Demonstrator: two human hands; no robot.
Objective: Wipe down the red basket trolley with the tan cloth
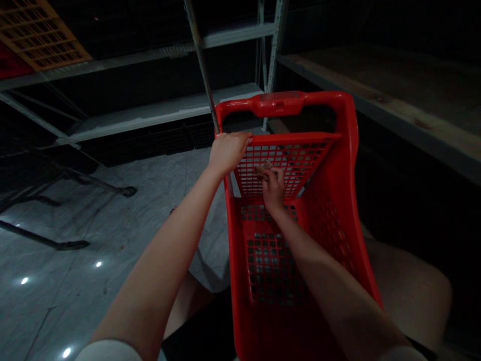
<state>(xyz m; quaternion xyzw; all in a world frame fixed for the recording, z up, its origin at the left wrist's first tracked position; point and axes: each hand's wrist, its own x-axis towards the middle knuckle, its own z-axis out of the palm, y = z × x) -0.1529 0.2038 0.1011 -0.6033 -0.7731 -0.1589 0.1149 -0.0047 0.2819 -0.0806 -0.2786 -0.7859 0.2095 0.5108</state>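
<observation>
A red plastic shopping basket (338,200) with mesh walls lies tilted toward me, its handle (278,104) at the far end. My left hand (228,150) is closed over the basket's upper left rim. Inside the basket, my right hand (273,186) is pinched on a small brownish thing (263,168) against the far mesh wall. What that thing is stays too dim to make out.
Grey metal shelving (158,113) runs along the left and back, with an orange crate (41,32) at top left. A wooden shelf board (394,95) stretches along the right. A thin metal pole (201,60) slants behind the basket. The floor (75,240) is pale and glossy. My knees show below.
</observation>
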